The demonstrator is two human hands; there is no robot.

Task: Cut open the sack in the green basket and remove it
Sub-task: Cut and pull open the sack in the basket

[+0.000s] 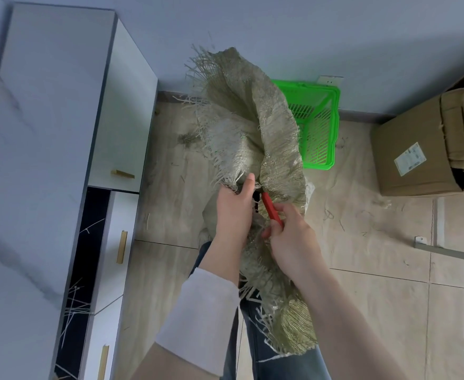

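Sleeved left hand (233, 209) grips the frayed woven sack (252, 127), lifted in front of the green basket (321, 133); right hand (291, 237) clasps a red cutter (272, 211) at the slit. Keep the weave taut, blade away from fingers.

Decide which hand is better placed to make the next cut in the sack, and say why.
The right hand: it grips the cutter, whose tip meets the sack beside the left hand. The left hand only grips the fabric edge and holds no tool, so it suits steadying.
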